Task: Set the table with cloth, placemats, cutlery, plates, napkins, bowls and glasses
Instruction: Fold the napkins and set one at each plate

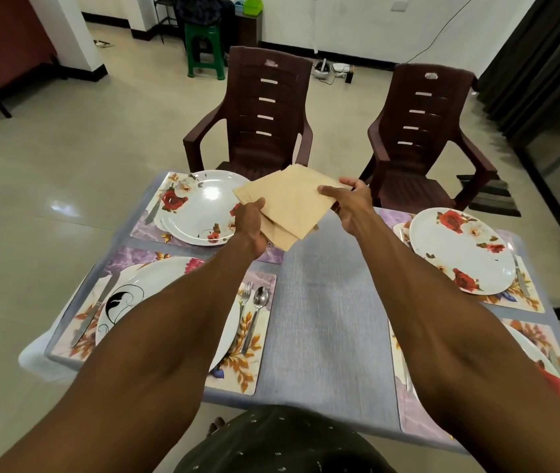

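Both hands are closed on a small stack of tan napkins (285, 203), which is held in the air above the far middle of the surface (323, 302). The left hand (250, 222) grips the near left edge of the stack, thumb on top and fingers hidden beneath; the right hand (348, 199) pinches the right edge of the uppermost sheet between thumb and fingers. This split grip is judged to serve separation: the stack is steadied by one hand so that a single napkin can be peeled off by the other. The sheets are fanned slightly, corners offset, which supports that reading. Below, a grey-blue cloth (319, 336) is spread over the surface, and four floral placemats are laid at its corners, each carrying a plate. The far left plate (200, 206) lies just beside and partly beneath the stack. A fork (244, 302) and a spoon (259, 308) lie side by side on the near left placemat (237, 367), right of its plate, with a knife (94, 312) on the left. No napkin is seen at any setting, so the napkin step is judged as just starting; bowls and glasses are not in view.
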